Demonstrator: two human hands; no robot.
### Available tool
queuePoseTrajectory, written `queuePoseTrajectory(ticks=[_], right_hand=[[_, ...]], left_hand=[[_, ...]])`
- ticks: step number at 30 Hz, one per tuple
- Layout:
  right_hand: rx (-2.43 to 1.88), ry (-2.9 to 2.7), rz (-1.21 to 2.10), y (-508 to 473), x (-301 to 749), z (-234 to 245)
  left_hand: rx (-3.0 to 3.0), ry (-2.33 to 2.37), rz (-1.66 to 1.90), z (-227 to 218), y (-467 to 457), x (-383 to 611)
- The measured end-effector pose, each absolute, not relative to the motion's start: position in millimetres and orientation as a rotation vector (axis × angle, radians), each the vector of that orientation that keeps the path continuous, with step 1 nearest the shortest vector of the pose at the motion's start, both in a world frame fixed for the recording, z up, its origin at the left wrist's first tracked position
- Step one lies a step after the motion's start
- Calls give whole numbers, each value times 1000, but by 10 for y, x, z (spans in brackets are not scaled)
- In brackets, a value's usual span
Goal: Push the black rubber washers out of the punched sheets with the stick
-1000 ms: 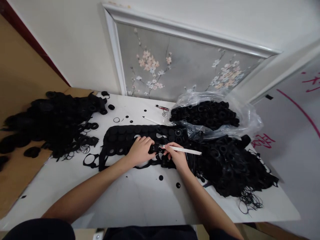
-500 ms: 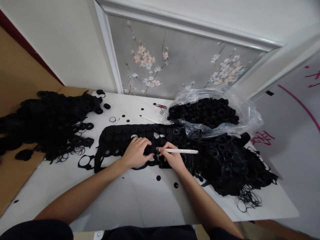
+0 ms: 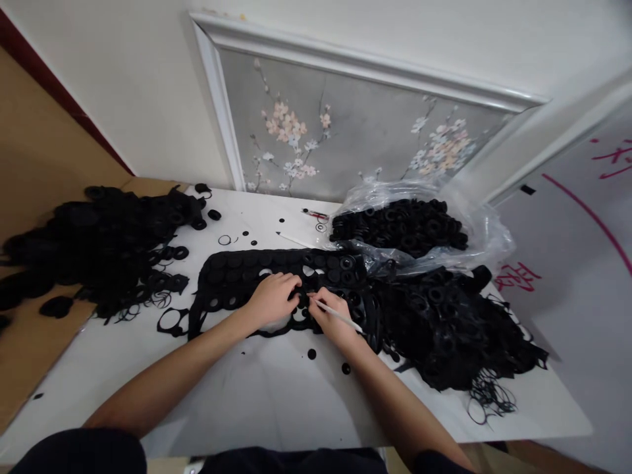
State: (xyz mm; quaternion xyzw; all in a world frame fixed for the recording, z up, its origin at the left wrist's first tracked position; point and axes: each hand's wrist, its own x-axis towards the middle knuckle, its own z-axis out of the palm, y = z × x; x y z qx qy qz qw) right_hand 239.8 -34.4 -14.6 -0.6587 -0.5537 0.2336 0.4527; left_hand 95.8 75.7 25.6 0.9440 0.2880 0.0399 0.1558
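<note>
Tabletop [image 3: 257, 408] bears punched black sheet [image 3: 232, 270] under left hand [image 3: 270, 301] and right hand [image 3: 333, 322].

I can come in along the near edge of the table [image 3: 266, 408], past two black discs [image 3: 311, 353]; a black scrap heap [image 3: 444, 336] blocks the right.

Soft, even indoor light falls across the white desk [image 3: 257, 401] with only faint shadows; wide-angle distortion bends the wall [image 3: 123, 85], and the black rubber sheet [image 3: 232, 263] loses detail.
</note>
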Motion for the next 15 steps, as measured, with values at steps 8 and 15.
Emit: queuePoseTrajectory(ticks=[8, 15], right_hand=[[-1694, -1528, 356, -343, 2361, -255], [-1775, -1555, 282, -239, 2345, -289]], left_hand=[[2742, 896, -169, 394, 878, 1224], [2783, 836, -106, 368, 862, 1163]])
